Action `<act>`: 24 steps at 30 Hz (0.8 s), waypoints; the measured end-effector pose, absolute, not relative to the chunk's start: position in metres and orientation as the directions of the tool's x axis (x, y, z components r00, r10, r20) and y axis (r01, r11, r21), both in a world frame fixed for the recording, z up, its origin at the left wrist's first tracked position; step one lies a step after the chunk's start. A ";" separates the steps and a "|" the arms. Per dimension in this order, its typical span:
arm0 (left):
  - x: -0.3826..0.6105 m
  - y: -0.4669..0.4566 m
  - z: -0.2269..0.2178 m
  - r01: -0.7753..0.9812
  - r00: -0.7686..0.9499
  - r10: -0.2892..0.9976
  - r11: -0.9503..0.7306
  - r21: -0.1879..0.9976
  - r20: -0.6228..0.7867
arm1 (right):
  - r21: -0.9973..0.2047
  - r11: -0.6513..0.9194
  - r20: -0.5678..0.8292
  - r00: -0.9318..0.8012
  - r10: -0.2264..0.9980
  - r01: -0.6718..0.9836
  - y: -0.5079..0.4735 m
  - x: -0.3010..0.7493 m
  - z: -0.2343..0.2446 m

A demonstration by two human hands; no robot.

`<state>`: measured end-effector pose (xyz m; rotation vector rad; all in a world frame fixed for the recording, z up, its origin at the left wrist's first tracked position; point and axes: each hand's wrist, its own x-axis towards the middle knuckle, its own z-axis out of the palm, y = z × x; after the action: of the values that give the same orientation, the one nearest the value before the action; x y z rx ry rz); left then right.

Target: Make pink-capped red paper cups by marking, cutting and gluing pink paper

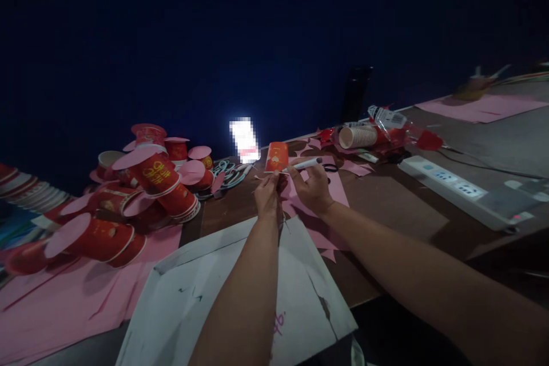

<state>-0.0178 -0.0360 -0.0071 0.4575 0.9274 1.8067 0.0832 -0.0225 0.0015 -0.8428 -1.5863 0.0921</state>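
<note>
My left hand [267,193] is pinched shut on a small pink paper piece [282,183] held above the brown table [386,206]. My right hand [312,187] is closed around a white marker [305,164] with a dark tip pointing right; the marker lies across its fingertips beside the paper piece. Just behind both hands a red paper cup [277,156] stands on the table. Pink paper [332,186] lies under my right hand. Both forearms reach in over a white board [214,291].
A heap of red cups capped with pink discs [150,183] fills the left side on pink sheets [64,309]. Scissors [227,171] and a bright phone screen [244,140] lie behind. A lying cup stack [358,137], a plastic bottle [386,117] and a power strip [446,183] sit right.
</note>
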 end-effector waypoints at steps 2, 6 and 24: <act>-0.018 -0.036 -0.007 -0.612 -0.417 0.903 -0.195 0.767 -0.103 | -0.517 0.719 0.823 0.041 0.566 0.464 -0.023 0.083 0.002; -0.017 -0.036 -0.008 -0.618 -0.398 0.914 -0.198 0.761 -0.085 | -0.489 0.743 0.846 0.043 0.531 0.456 -0.022 0.083 0.000; -0.017 -0.037 -0.006 -0.625 -0.392 0.915 -0.192 0.757 -0.092 | -0.458 0.770 0.868 0.038 0.495 0.445 -0.022 0.084 0.001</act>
<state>-0.0167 -0.0373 -0.0062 0.4687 0.8935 1.7940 0.0841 -0.0218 0.0008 -0.7742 -1.5844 0.0449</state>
